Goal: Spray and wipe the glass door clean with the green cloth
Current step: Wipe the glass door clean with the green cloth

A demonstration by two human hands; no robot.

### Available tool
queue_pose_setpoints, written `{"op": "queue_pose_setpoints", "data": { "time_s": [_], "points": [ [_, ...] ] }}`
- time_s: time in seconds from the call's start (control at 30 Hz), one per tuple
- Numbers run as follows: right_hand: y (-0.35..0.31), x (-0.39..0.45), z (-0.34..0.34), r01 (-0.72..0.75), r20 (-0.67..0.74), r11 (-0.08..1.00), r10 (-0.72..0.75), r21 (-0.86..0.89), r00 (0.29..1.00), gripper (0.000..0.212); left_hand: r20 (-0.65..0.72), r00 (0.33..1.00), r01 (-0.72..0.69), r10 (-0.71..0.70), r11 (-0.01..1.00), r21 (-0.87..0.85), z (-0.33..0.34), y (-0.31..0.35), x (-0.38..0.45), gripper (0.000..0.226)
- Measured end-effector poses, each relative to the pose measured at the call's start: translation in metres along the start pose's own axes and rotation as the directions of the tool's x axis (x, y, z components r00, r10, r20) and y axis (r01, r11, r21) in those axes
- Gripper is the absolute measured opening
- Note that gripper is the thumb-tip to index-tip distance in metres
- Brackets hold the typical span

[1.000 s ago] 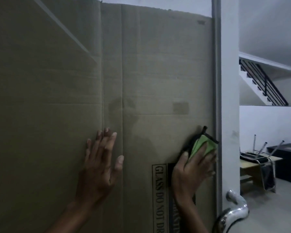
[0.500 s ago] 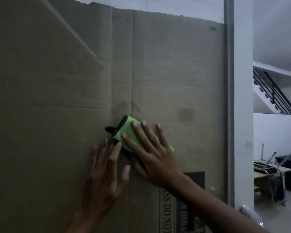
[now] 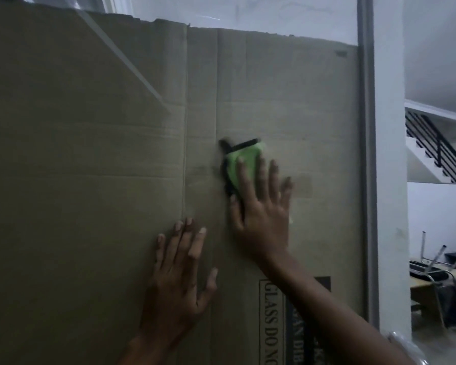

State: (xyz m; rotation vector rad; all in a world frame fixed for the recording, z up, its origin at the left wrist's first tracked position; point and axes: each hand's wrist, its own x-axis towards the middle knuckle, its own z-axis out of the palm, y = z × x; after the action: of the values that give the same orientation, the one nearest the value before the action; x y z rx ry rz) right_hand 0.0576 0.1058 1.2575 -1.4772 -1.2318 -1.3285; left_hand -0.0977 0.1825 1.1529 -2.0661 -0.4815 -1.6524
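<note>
Nearest: left hand [image 3: 178,275] flat on the glass door [image 3: 90,180], fingers straight and together, thumb out to the side, gripping nothing. Just above and right of it: right hand [image 3: 261,206], fingers spread and straight, palm pressing the green cloth [image 3: 244,160] against the pane. Cloth blurred, black-edged, poking out above the fingertips and beside the thumb, sitting roughly mid-height on the door, right of centre. Right forearm reaching in from the lower right corner. Behind the glass: big sheet of brown cardboard [image 3: 300,88], creased, torn along its top edge, filling almost the whole pane; printed box at the bottom reading "GLASS DO NO", rest cut off. Pale diagonal reflection across the upper left of the glass. Along the right edge: grey door frame [image 3: 366,154], then a white wall strip. Bottom right corner: shiny door handle [image 3: 406,346], blurred, partly out of view. Farther back, through the opening on the right: upturned chair [image 3: 442,275] resting on a tabletop [image 3: 419,288], dim. Farthest: staircase [image 3: 440,151] with black railing climbing to the left.
</note>
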Motion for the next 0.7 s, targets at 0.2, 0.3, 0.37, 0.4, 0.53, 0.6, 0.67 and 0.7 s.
{"op": "queue_pose_setpoints", "data": {
  "time_s": [0.2, 0.3, 0.37, 0.4, 0.53, 0.6, 0.67, 0.7],
  "points": [
    [0.047, -0.021, -0.011, 0.367, 0.068, 0.926, -0.362, -0.089, 0.93, 0.063, 0.135, 0.99, -0.045, 0.029, 0.992, 0.118, -0.017, -0.003, 0.004, 0.068],
    [0.088, 0.005, -0.032, -0.189, -0.048, 0.982, 0.187, -0.022, 0.981, 0.071, 0.132, 0.991, -0.047, 0.031, 0.992, 0.119, -0.028, 0.006, 0.023, 0.064],
    [0.098, 0.022, -0.042, -0.482, -0.07, 0.872, 0.488, 0.085, 0.87, 0.074, 0.121, 0.991, -0.073, 0.059, 0.991, 0.115, -0.033, 0.011, 0.043, 0.064],
    [0.098, 0.03, -0.043, -0.549, -0.077, 0.829, 0.557, 0.108, 0.827, 0.075, 0.128, 0.988, -0.1, 0.086, 0.989, 0.108, -0.033, 0.013, 0.053, 0.065],
    [0.055, 0.058, -0.029, -0.513, -0.052, 0.853, 0.519, 0.1, 0.853, 0.075, 0.187, 0.973, -0.16, 0.137, 0.981, 0.11, -0.029, 0.006, 0.072, 0.066],
    [0.019, 0.063, -0.015, -0.336, -0.045, 0.941, 0.338, 0.043, 0.94, 0.075, 0.188, 0.977, -0.126, 0.101, 0.984, 0.124, -0.032, -0.007, 0.07, 0.065],
    [-0.021, 0.057, 0.002, -0.014, -0.022, 1.0, 0.014, -0.018, 1.0, 0.071, 0.157, 0.985, -0.089, 0.065, 0.985, 0.148, -0.037, -0.023, 0.063, 0.061],
    [-0.038, 0.051, 0.01, 0.169, -0.004, 0.985, -0.169, -0.043, 0.986, 0.067, 0.133, 0.99, -0.075, 0.054, 0.985, 0.153, -0.038, -0.029, 0.06, 0.057]
  ]
}}
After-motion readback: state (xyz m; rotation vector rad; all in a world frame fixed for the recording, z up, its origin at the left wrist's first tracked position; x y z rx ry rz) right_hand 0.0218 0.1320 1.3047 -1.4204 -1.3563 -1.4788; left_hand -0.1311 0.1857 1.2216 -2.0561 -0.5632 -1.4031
